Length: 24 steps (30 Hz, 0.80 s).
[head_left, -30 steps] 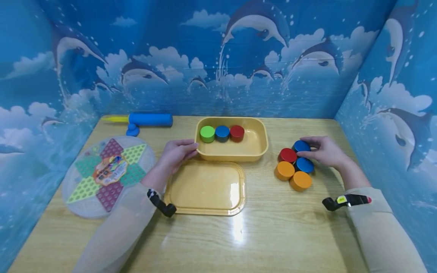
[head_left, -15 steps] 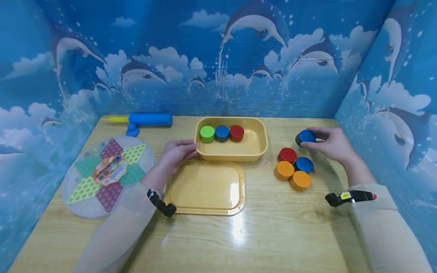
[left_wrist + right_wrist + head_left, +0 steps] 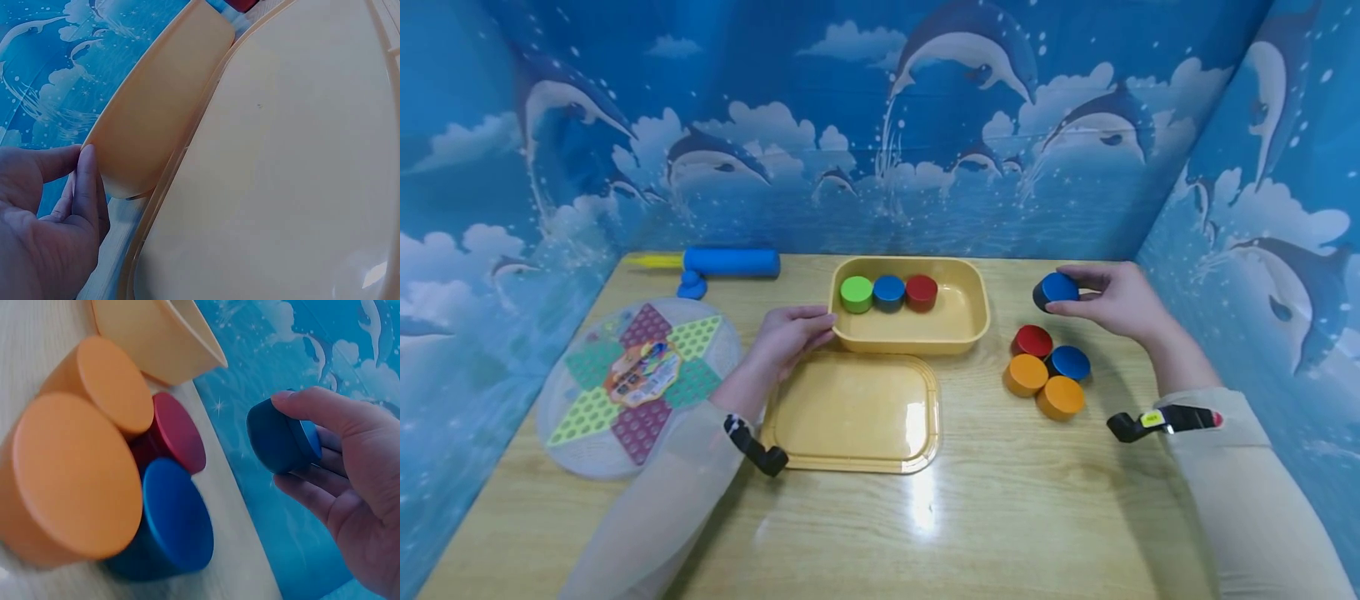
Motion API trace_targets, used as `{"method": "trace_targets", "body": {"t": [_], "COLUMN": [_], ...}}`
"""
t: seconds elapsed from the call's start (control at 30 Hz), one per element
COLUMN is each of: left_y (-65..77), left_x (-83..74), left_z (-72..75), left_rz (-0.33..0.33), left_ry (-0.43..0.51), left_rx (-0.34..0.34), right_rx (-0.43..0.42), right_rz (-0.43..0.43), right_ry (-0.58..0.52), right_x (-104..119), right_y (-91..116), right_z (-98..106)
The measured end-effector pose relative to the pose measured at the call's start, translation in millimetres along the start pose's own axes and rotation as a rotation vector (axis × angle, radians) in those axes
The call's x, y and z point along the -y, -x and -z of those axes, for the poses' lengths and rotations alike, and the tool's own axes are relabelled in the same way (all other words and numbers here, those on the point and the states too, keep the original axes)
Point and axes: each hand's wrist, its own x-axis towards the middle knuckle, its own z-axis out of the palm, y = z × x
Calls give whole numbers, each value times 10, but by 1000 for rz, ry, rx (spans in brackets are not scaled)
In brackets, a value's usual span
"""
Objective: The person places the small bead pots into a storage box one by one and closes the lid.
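Observation:
My left hand (image 3: 787, 340) pinches the left rim of a yellow plastic box (image 3: 910, 345), thumb and fingers meeting at its edge in the left wrist view. In the box stand a green cylinder (image 3: 856, 295), a blue one and a red one in a row. With thumb and fingers my right hand (image 3: 1120, 302) holds a blue cylinder (image 3: 1056, 291), lifted and tilted. Below that hand are a red cylinder (image 3: 1032, 341), another blue cylinder (image 3: 178, 515) and two orange cylinders (image 3: 78, 478), grouped on the table.
The box's lid (image 3: 853, 417) lies flat in front of the box. At left is a round Chinese checkers board (image 3: 640, 387). Behind it are a blue pump (image 3: 730, 262) with a yellow tip and a small blue piece (image 3: 691, 286). Dolphin-print cloth (image 3: 880, 125) surrounds the table.
My right hand has lifted the blue cylinder out of the group, moving it away to the back, then slightly left. The left hand and the box have stayed in place.

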Motion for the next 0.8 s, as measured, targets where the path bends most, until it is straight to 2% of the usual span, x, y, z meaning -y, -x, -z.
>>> {"method": "trace_targets", "body": {"t": [0.23, 0.4, 0.8], "left_y": [-6, -21, -24], "left_x": [8, 14, 11], "left_z": [6, 8, 0], "left_rz": [-5, -6, 2], "left_ry": [6, 15, 15], "left_rx": [1, -3, -16], "right_rx": [62, 109, 189], "right_rz": [48, 78, 160], "right_ry": [27, 7, -6], "right_x": [188, 342, 566], "right_y": [-126, -222, -509], "right_z": [-60, -126, -408]}}
